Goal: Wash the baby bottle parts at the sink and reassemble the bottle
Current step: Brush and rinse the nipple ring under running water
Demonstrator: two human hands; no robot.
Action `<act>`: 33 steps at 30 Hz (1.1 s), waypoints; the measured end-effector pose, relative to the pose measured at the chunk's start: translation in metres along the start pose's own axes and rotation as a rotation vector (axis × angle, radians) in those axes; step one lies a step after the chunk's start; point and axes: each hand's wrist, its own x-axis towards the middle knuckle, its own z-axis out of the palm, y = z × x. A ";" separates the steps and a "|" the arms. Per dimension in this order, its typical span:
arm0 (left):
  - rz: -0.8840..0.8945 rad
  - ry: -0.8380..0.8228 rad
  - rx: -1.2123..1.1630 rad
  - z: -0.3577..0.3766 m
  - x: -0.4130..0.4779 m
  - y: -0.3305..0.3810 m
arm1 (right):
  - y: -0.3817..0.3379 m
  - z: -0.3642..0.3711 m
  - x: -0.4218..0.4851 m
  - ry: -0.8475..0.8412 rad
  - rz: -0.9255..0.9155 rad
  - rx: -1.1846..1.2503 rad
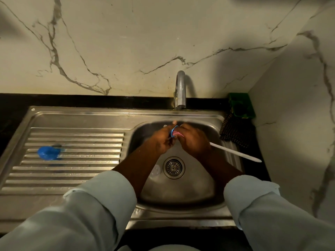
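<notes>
We are mid-wash: our left hand [164,140] grips the blue ring [173,131] while our right hand [194,140] grips a white-handled brush [235,152] inside it; rinsing likely comes next.

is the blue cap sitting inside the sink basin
No, the blue cap lies on the ribbed drainboard left of the basin, away from both hands.

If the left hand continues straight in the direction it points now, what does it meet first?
The left hand points up and away toward the back of the sink basin. It would probably meet the basin's back wall under the tap first, though depth is unclear.
</notes>
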 end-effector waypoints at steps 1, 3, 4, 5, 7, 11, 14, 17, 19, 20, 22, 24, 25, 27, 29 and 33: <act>-0.007 0.004 -0.033 0.001 0.001 -0.003 | 0.000 -0.001 0.001 -0.024 0.035 0.002; -0.007 0.000 -0.094 0.002 0.001 -0.009 | -0.007 0.003 0.005 -0.050 0.139 0.076; 0.005 -0.021 -0.103 0.001 0.002 -0.010 | -0.017 0.003 0.008 -0.047 0.226 0.184; 0.021 -0.061 -0.101 0.000 0.002 -0.012 | -0.026 -0.001 0.010 -0.055 0.382 0.385; 0.072 -0.130 -0.065 -0.003 0.000 -0.011 | -0.037 -0.012 0.016 -0.110 0.794 0.956; 0.143 -0.213 -0.009 -0.008 -0.004 -0.003 | -0.036 -0.030 0.014 -0.304 1.089 1.554; 0.106 -0.206 0.052 -0.007 -0.006 0.000 | -0.039 -0.022 0.013 -0.174 0.941 1.333; 0.027 -0.098 0.082 -0.003 -0.006 0.001 | -0.033 -0.013 0.004 0.021 0.467 0.770; 0.024 -0.015 0.145 -0.005 -0.003 0.001 | -0.023 -0.008 -0.002 0.081 0.190 0.509; 0.020 -0.010 0.184 -0.006 -0.002 0.001 | -0.020 -0.007 -0.004 0.088 0.097 0.382; -0.025 -0.033 0.166 -0.007 0.001 -0.001 | -0.012 0.000 -0.007 0.082 0.059 0.189; -0.040 -0.010 0.101 -0.006 0.003 -0.004 | -0.013 0.004 -0.009 0.088 0.143 0.220; -0.036 -0.006 0.074 -0.005 0.002 -0.006 | -0.019 0.003 -0.009 0.084 0.241 0.328; -0.018 -0.025 0.021 -0.003 -0.001 -0.010 | -0.031 -0.003 -0.006 0.045 0.495 0.605; 0.032 -0.061 -0.008 -0.004 -0.002 -0.013 | -0.039 -0.015 -0.002 -0.060 0.750 0.875; 0.162 -0.176 -0.013 -0.008 -0.003 -0.012 | -0.044 -0.034 0.000 -0.254 1.121 1.555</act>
